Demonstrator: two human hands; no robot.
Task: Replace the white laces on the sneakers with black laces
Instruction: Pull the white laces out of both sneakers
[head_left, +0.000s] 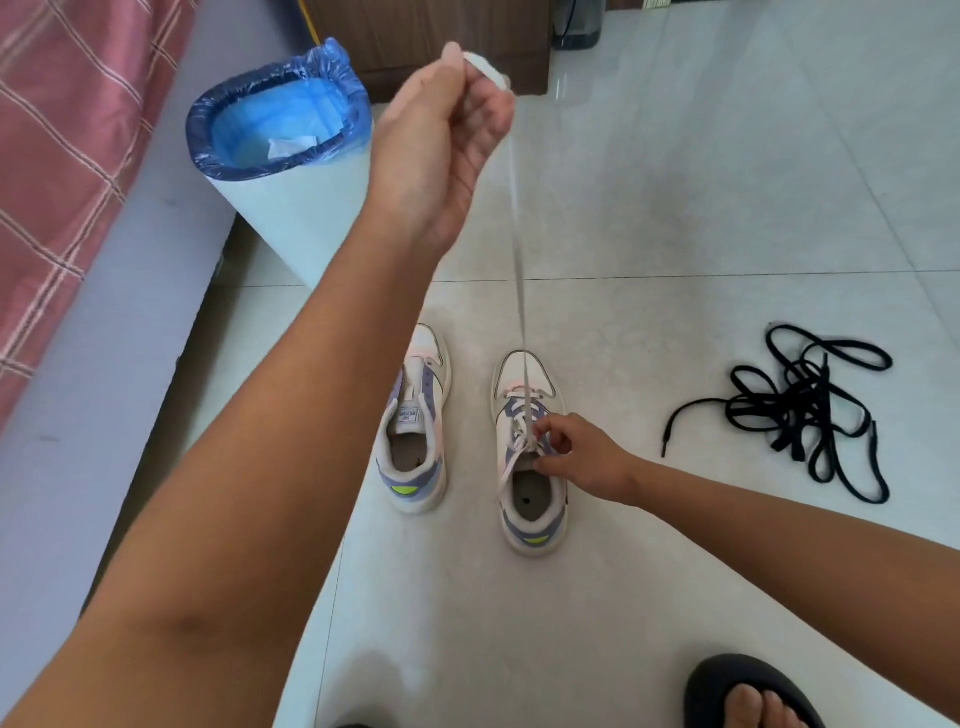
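Note:
Two white sneakers with purple trim stand side by side on the tiled floor. The left sneaker (414, 422) has no lace in it. The right sneaker (529, 457) still carries a white lace (518, 260). My left hand (447, 135) is raised high and pinches the end of that lace, which runs taut down to the eyelets. My right hand (574, 457) rests on the right sneaker's tongue, fingers gripping at the eyelets. A tangle of black laces (800, 405) lies on the floor to the right.
A white bin (301, 208) with a blue liner stands to the left of the sneakers, next to a grey sofa edge with a pink checked cloth (62, 156). A wooden cabinet (431, 41) is at the back. My foot in a black sandal (748, 696) shows at bottom right.

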